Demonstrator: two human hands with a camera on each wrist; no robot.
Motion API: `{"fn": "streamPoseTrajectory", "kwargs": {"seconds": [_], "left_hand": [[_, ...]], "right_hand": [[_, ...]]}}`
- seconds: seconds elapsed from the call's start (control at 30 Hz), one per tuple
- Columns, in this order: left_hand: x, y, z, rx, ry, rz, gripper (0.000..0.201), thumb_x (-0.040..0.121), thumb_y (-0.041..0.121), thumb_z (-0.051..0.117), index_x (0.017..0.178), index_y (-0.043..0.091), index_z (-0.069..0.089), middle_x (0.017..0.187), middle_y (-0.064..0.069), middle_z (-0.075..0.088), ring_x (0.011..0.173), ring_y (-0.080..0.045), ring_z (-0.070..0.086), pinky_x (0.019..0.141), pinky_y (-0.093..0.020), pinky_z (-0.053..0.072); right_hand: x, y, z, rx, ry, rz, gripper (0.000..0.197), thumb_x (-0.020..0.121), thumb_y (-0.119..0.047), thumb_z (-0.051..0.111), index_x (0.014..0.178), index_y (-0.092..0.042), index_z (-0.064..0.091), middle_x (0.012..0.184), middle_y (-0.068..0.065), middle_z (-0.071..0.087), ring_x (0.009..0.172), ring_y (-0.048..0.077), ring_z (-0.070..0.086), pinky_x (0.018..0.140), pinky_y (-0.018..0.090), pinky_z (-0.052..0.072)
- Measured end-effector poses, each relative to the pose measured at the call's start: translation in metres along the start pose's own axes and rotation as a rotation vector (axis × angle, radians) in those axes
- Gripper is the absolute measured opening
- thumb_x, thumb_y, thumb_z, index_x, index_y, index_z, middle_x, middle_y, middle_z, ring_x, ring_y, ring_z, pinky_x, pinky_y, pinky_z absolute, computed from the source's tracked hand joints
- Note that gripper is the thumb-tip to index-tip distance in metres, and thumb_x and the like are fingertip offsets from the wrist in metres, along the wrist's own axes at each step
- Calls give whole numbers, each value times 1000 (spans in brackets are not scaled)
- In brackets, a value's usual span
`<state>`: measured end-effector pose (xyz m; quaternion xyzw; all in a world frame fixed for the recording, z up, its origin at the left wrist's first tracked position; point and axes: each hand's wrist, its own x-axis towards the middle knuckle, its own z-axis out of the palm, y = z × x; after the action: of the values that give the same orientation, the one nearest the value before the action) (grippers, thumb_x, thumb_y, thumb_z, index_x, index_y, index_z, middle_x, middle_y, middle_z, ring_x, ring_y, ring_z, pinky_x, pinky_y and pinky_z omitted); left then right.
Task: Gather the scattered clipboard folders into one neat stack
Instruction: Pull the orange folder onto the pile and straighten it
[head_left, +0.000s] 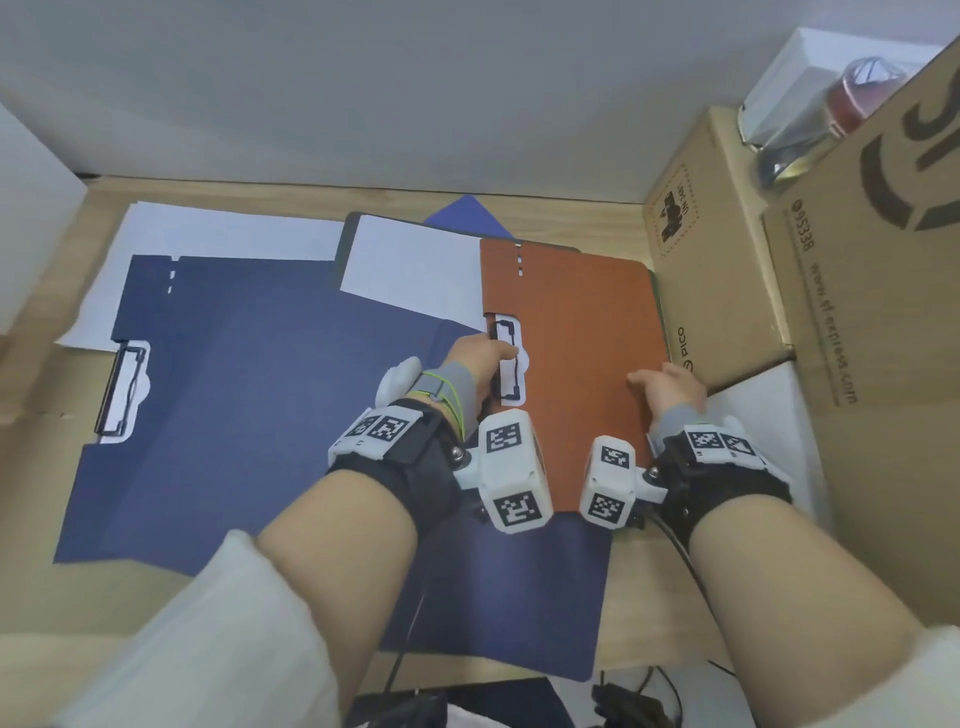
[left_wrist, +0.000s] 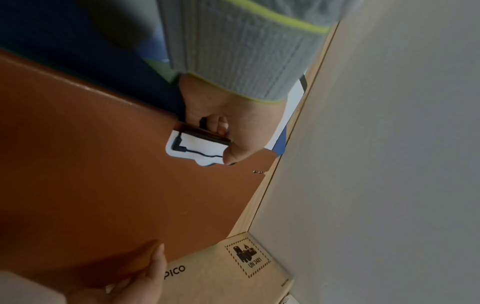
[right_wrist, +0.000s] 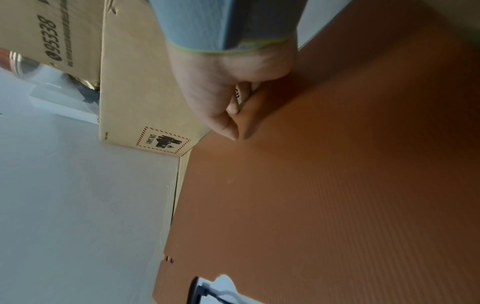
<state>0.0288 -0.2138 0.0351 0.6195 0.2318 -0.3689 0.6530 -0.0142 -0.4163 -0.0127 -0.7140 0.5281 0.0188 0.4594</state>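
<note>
An orange clipboard folder (head_left: 576, 353) lies at the right of the wooden desk, over a dark blue folder (head_left: 498, 597). My left hand (head_left: 493, 356) grips its left edge at the white and black clip (left_wrist: 197, 148), thumb on top and fingers curled under. At the folder's right edge my right hand (head_left: 657, 379) pinches it, thumb on the cover (right_wrist: 337, 185). A second dark blue folder (head_left: 249, 415) with its own clip (head_left: 124, 389) lies spread out to the left. Behind it, a dark folder holds a white sheet (head_left: 410, 265).
Cardboard boxes (head_left: 722, 249) (head_left: 883, 338) stand tight against the orange folder's right side. A white wall (head_left: 363, 104) closes the desk at the back. Loose white paper (head_left: 208, 234) lies at the back left. Cables (head_left: 623, 691) hang at the front edge.
</note>
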Motion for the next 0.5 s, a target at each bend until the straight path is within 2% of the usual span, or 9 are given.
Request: {"fn": "streamPoseTrajectory", "kwargs": {"seconds": [0.03, 0.07, 0.1, 0.17, 0.23, 0.3, 0.37, 0.43, 0.5], "left_hand": [[0, 0, 2, 10, -5, 4, 25, 92, -1, 42, 73, 8, 55, 44, 2, 63, 63, -21, 53, 53, -20, 49], [-1, 0, 3, 28, -12, 5, 22, 92, 0, 42, 78, 8, 57, 52, 1, 65, 69, -23, 54, 61, -22, 49], [-1, -1, 3, 45, -15, 16, 17, 92, 1, 43, 89, 8, 58, 68, -3, 67, 77, -24, 56, 69, -25, 48], [-4, -4, -1, 54, -27, 33, 24, 93, 4, 44, 110, 12, 58, 96, -5, 62, 85, -18, 58, 75, -25, 46], [-3, -7, -12, 49, -2, 58, 36, 93, 6, 46, 127, 11, 56, 118, -5, 59, 104, -16, 56, 86, -26, 44], [-3, -9, -30, 105, 97, 137, 41, 90, 5, 52, 131, 11, 54, 130, -8, 55, 118, -21, 51, 96, -31, 41], [-4, -12, -53, 268, 268, 199, 50, 84, 6, 62, 132, 13, 52, 141, -10, 47, 128, -26, 47, 101, -31, 39], [-9, -19, -76, 535, 452, 154, 68, 77, 13, 69, 139, 20, 42, 149, -9, 30, 137, -27, 33, 109, -32, 30], [-14, -25, -87, 797, 505, 64, 88, 72, 22, 73, 146, 27, 25, 157, -12, 7, 147, -31, 8, 117, -40, 16]], "right_hand": [[0, 0, 0, -1, 0, -8, 59, 74, -19, 69, 131, -17, 54, 142, 6, 49, 127, 28, 48, 103, 36, 38], [1, 1, -1, -2, -2, -24, 55, 75, -17, 68, 129, -17, 56, 141, 6, 50, 124, 28, 50, 99, 33, 39], [1, 2, -1, -3, -2, -35, 52, 76, -15, 67, 127, -17, 59, 139, 5, 53, 122, 28, 53, 94, 30, 39], [-2, 0, 1, 13, 5, -56, 46, 76, -14, 66, 122, -19, 63, 137, 6, 54, 119, 29, 54, 90, 28, 39], [-10, -6, 5, 21, 28, -92, 43, 76, -13, 66, 119, -21, 64, 142, 6, 46, 126, 30, 47, 100, 33, 39], [-22, -19, 12, -13, 10, -173, 41, 80, -12, 64, 120, -20, 63, 150, 5, 32, 135, 26, 36, 109, 33, 27], [-39, -33, 27, -22, -90, -294, 39, 82, -11, 62, 121, -18, 62, 152, 4, 27, 138, 21, 31, 110, 28, 22], [-61, -44, 48, -50, -220, -393, 36, 81, -11, 63, 117, -18, 63, 150, 5, 27, 139, 21, 30, 111, 27, 22], [-81, -49, 66, -142, -327, -447, 36, 80, -14, 66, 116, -19, 63, 152, 5, 23, 141, 23, 23, 113, 29, 20]]}}
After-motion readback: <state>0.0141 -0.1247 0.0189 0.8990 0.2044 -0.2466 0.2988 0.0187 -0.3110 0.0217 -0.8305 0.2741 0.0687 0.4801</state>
